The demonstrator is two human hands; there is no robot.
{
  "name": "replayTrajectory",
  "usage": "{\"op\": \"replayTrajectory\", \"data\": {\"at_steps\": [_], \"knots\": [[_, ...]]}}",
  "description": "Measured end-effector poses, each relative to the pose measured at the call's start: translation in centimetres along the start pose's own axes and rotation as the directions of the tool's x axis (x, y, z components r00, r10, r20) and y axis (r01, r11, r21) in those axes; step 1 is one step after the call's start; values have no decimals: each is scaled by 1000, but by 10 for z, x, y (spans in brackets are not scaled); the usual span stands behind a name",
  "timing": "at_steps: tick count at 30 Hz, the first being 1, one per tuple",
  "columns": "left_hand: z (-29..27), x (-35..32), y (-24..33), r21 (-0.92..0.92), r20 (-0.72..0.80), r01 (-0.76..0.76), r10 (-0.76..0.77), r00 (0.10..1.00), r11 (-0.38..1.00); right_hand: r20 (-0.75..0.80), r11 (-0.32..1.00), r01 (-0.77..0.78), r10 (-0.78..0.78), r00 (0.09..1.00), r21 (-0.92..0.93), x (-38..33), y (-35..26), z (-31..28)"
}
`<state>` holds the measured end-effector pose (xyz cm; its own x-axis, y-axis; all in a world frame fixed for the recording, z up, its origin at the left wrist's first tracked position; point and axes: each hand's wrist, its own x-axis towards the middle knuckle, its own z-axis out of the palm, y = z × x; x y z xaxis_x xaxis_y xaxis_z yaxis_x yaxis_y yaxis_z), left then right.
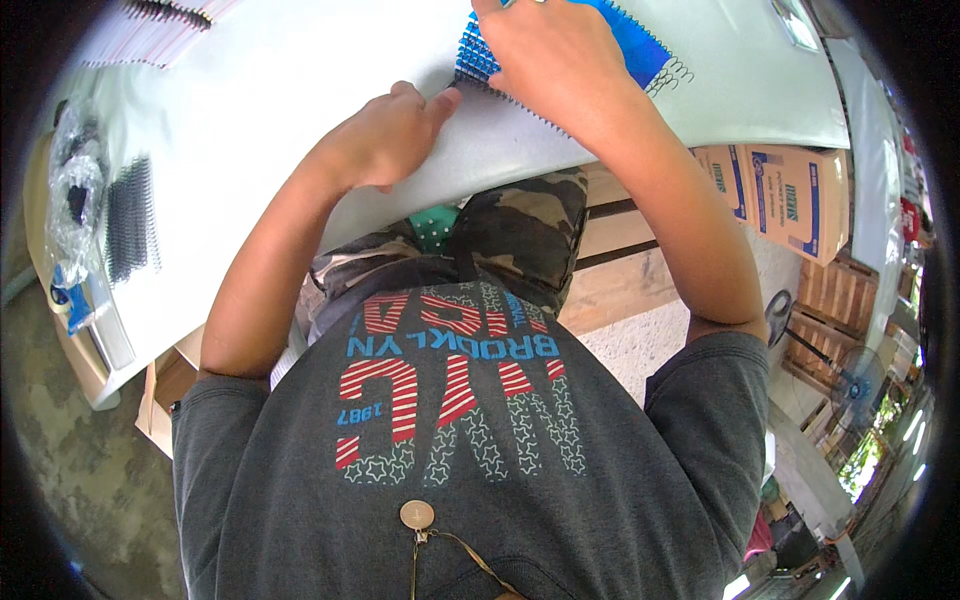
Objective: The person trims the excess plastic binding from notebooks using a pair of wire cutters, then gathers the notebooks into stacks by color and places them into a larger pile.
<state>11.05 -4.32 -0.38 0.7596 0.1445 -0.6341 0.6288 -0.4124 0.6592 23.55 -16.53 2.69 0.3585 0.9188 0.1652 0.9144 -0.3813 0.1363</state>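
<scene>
At the far edge of the picture my right hand (555, 55) grips a blue notebook (640, 50) with rows of punched edges. Its thumb presses down by the notebook's left side, and its fingertips run out of view. A black binding wire (530, 112) slants along the near side of the notebook, partly under that hand. My left hand (385, 135) is at the wire's left end, fingers curled and thumb stretched to touch it. The fingertips underneath are hidden. Loose wire loops (672, 78) stick out past the notebook's right edge.
On the white table (250, 120) at left lie black wire combs (132, 220) and a clear plastic-wrapped bundle (75, 170). Wire-bound sheets (145, 35) sit at the far left. Below the table's right edge stands a cardboard box (795, 200), near a fan (850, 385).
</scene>
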Motion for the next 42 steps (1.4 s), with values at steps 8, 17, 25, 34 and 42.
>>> {"op": "replayTrajectory", "data": {"at_steps": [8,17,25,34,42], "knots": [[-18,-21,-27,-270,-54,29,-45,998,963,135,998,21,-29,990,60,-4,10,-12],[-1,-20,-72,-822,-508,-533,163,846,202,-236,215,158,413,880,964,15,-97,0],[-20,-26,-111,-633,-484,-254,118,867,-731,-402,254,335,291,868,907,44,-168,37],[-240,-95,-200,-66,-849,-843,-413,329,-534,-279,559,-46,481,831,828,22,-39,-32],[-37,-24,-59,-549,-680,-716,268,682,431,630,85,-656,211,747,750,-25,155,24]]}}
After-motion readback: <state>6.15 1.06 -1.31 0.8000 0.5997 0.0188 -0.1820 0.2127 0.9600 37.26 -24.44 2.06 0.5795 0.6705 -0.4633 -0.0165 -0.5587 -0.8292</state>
